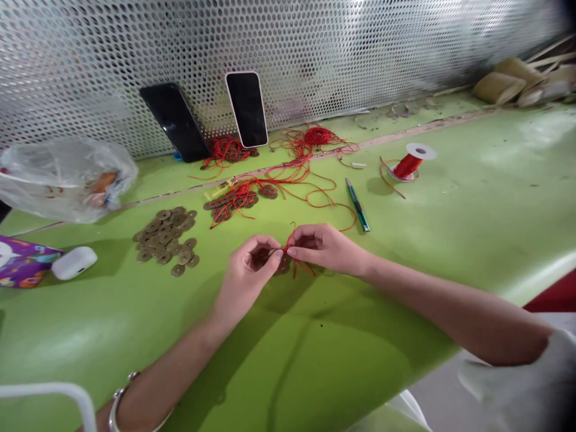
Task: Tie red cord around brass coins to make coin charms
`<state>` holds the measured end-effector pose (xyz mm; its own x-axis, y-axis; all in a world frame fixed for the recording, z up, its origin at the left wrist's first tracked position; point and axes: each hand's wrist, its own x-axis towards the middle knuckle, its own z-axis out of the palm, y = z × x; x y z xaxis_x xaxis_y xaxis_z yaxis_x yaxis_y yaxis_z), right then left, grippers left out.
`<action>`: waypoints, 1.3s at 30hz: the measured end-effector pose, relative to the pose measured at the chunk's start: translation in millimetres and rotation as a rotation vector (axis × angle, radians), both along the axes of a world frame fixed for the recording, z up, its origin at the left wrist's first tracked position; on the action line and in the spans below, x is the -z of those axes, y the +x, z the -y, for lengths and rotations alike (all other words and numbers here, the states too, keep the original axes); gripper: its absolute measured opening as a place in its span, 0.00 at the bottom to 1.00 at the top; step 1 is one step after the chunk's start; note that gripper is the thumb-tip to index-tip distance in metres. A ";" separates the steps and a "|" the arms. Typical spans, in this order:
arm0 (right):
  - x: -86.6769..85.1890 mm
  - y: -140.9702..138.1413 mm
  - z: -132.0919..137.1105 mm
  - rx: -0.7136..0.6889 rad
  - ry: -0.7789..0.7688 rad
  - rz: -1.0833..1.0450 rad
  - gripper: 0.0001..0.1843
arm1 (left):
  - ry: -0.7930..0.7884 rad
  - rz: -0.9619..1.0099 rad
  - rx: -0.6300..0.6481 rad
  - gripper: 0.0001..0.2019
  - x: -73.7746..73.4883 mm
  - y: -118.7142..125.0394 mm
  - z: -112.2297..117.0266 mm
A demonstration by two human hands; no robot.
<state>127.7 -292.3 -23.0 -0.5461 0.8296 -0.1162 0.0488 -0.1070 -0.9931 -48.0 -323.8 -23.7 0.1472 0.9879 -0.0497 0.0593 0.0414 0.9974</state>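
My left hand [252, 264] and my right hand [321, 246] meet over the green table [315, 348], both pinching a thin red cord [292, 240] that loops up between the fingertips. Under my fingers lie a few brass coins with holes [282, 267], partly hidden; the cord seems to run through them. A loose pile of the same coins [167, 239] lies to the left of my left hand. Tangled red cords with strung coins [243, 198] lie beyond my hands.
A red thread spool [410, 162] and a green utility knife [358, 205] lie to the right rear. Two phones [246, 108] [175, 123] lean on the perforated metal wall. A plastic bag [63, 177], white earbud case [74, 263] and purple packet [22, 261] sit left.
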 end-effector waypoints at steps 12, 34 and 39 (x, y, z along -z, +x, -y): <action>-0.4 -0.4 2.8 0.053 0.003 -0.019 0.15 | 0.096 -0.145 0.016 0.04 -3.2 -1.6 4.3; -2.9 2.1 -0.4 0.023 -0.095 -0.036 0.17 | 0.384 -0.439 -0.020 0.02 -9.5 -1.4 8.4; -3.9 1.5 1.3 0.045 0.031 -0.011 0.14 | 0.294 -0.354 -0.004 0.02 -6.7 -0.5 8.2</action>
